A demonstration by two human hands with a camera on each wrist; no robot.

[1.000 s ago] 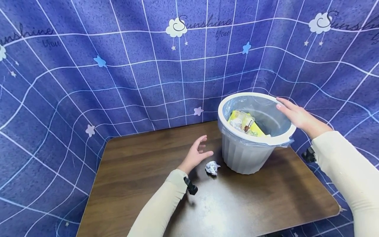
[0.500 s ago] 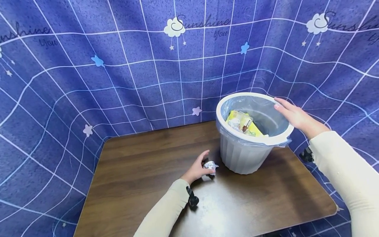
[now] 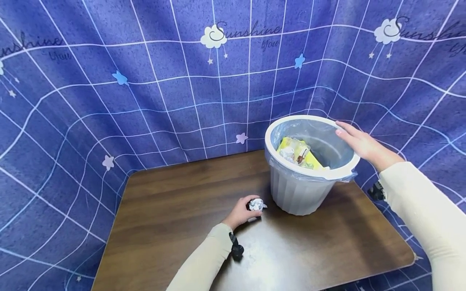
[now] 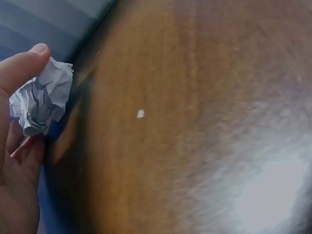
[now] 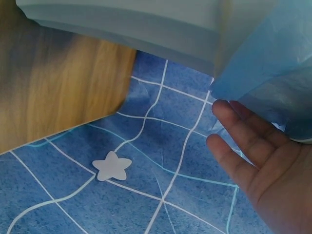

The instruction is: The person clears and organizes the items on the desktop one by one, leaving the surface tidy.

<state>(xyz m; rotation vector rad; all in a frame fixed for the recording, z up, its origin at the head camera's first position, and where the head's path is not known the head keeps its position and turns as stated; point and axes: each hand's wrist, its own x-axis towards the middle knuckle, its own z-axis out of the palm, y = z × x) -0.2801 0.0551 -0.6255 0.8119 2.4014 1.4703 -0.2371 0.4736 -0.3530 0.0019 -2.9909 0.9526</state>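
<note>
My left hand (image 3: 242, 211) pinches a crumpled paper ball (image 3: 256, 205) low over the table, left of the bin's base. In the left wrist view the thumb lies on one side of the paper ball (image 4: 48, 95) and curled fingers on the other. The grey trash bin (image 3: 298, 190) stands upright with a white rim and a clear bluish bag (image 3: 338, 145) lining it. At the rim's right side rests my right hand (image 3: 364, 144), its fingers nearly straight. The right wrist view shows several fingertips (image 5: 222, 109) by the outside of the bag; the thumb is hidden there.
Inside the bin lie a yellow wrapper (image 3: 316, 161) and other crumpled litter. A brown wooden table (image 3: 174, 202) carries the bin near its right back. Blue curtain (image 3: 164, 93) with white lines hangs behind. A tiny white scrap (image 4: 140, 113) lies on the tabletop.
My left hand has come down to the paper ball and its fingers have closed round it. The right hand stays at the bin's rim.
</note>
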